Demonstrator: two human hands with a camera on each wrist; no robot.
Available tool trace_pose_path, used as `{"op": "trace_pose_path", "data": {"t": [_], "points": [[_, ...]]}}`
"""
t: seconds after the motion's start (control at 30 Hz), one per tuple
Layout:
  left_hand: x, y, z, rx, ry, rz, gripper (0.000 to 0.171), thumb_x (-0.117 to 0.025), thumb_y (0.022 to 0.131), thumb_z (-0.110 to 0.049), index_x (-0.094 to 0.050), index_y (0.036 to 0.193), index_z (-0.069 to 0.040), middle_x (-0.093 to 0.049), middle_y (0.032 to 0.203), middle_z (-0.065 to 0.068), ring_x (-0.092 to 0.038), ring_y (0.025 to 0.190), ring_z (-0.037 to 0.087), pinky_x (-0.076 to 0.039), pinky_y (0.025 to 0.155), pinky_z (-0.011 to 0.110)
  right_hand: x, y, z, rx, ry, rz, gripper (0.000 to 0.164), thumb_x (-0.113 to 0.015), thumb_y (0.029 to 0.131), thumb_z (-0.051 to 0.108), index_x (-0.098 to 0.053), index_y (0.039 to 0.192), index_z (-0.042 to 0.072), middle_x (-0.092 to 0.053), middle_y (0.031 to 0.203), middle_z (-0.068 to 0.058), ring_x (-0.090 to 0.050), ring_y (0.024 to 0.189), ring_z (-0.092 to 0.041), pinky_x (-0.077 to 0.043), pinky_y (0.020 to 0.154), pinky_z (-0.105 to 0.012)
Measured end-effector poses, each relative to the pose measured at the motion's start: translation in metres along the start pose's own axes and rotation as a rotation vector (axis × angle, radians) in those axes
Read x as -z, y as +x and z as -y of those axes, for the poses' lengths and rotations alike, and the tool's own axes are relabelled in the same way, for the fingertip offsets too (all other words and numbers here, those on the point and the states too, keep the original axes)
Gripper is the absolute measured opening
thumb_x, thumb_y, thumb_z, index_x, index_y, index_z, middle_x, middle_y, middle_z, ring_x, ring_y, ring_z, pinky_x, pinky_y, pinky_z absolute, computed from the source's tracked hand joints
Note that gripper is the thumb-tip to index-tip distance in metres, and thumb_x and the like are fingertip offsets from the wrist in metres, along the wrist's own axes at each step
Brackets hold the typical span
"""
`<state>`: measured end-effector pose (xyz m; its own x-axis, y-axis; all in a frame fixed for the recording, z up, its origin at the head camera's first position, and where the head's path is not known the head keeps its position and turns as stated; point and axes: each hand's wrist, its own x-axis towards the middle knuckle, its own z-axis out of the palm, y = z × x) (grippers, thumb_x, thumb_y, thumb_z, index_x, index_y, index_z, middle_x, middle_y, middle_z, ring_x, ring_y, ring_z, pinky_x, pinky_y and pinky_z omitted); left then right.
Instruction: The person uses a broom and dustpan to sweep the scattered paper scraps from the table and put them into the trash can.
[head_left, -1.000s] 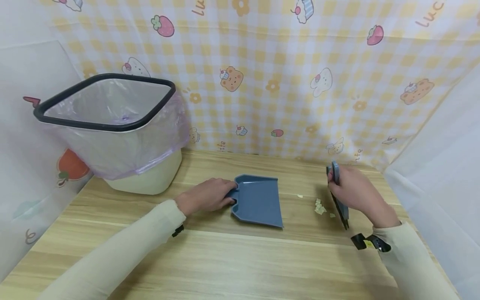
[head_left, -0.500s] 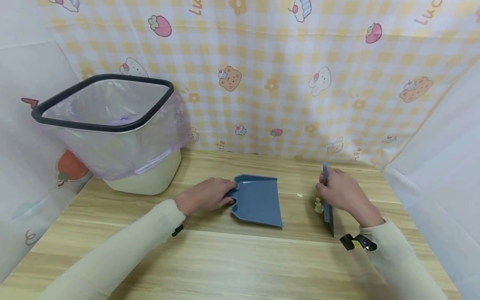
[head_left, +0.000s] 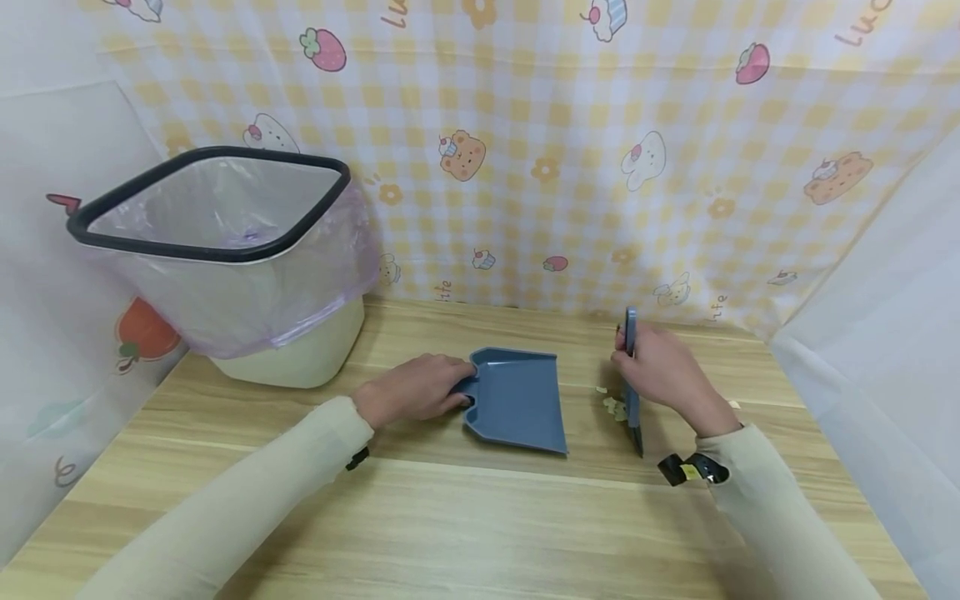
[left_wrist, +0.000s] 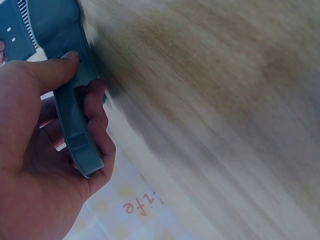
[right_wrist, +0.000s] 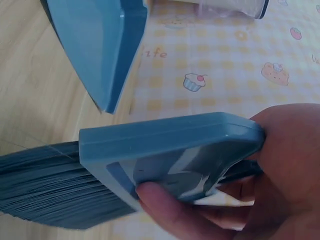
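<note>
Smooth blue dustpan [head_left: 521,404], stiff-bristled brush [right_wrist: 160,142], perhaps papery scraps [head_left: 614,408]

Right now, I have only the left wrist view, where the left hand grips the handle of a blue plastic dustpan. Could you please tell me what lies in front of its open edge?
Observer: In the head view, small pale-yellow scraps lie between the blue plastic dustpan and the dark-bristled blue plastic brush.
Operator: Thank you. Does any piece lie apart, on the other side of the brush?
Observer: Yes, one pale flake shows there, on the light wood-grain table.
Operator: And is there any container on this table?
Observer: Yes, a tall, black-rimmed cream bin stands at the left of the head view.
</note>
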<state>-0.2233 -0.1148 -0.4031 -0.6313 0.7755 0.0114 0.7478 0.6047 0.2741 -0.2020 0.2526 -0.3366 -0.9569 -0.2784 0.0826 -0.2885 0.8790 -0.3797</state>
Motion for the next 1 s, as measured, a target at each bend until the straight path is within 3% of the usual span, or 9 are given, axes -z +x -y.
{"op": "trace_pose_path", "data": {"t": [0.27,0.53,0.77,1.0], "points": [[0.001,0.0,0.0,-0.005,0.019,-0.005,0.014,-0.07,0.111,-0.02,-0.067,0.111,-0.006,-0.067,0.099,0.001,-0.06,0.085,0.015,-0.054,0.079,0.037,0.0,0.0,0.005,0.155,0.02,0.036,0.017,-0.062,0.105,0.007,-0.058,0.09,0.016,-0.052,0.074,0.001,-0.052,0.067,-0.018,-0.045,0.069,-0.04],[0.001,0.001,0.0,-0.002,0.021,0.006,0.016,-0.071,0.111,-0.022,-0.068,0.112,-0.006,-0.067,0.099,0.001,-0.058,0.083,0.015,-0.051,0.077,0.036,0.013,-0.008,0.001,0.131,0.063,0.051,0.015,-0.059,0.106,0.005,-0.058,0.093,0.013,-0.049,0.071,0.001,-0.048,0.061,-0.016,-0.043,0.065,-0.038],[0.003,0.004,-0.001,-0.02,0.01,-0.01,0.016,-0.074,0.108,-0.021,-0.07,0.105,-0.006,-0.062,0.088,-0.003,-0.05,0.072,0.011,-0.042,0.065,0.029,0.022,-0.013,-0.01,0.113,-0.01,0.028,0.019,-0.058,0.105,0.004,-0.055,0.089,0.014,-0.048,0.072,0.001,-0.049,0.065,-0.018,-0.043,0.067,-0.039],[0.005,0.007,-0.005,-0.008,0.041,-0.007,0.014,-0.076,0.106,-0.018,-0.072,0.101,-0.006,-0.058,0.081,-0.004,-0.046,0.068,0.01,-0.039,0.062,0.027,0.021,-0.014,-0.015,0.092,-0.087,0.03,0.016,-0.062,0.105,0.009,-0.056,0.091,0.013,-0.051,0.075,-0.001,-0.052,0.067,-0.02,-0.045,0.065,-0.041]]}}
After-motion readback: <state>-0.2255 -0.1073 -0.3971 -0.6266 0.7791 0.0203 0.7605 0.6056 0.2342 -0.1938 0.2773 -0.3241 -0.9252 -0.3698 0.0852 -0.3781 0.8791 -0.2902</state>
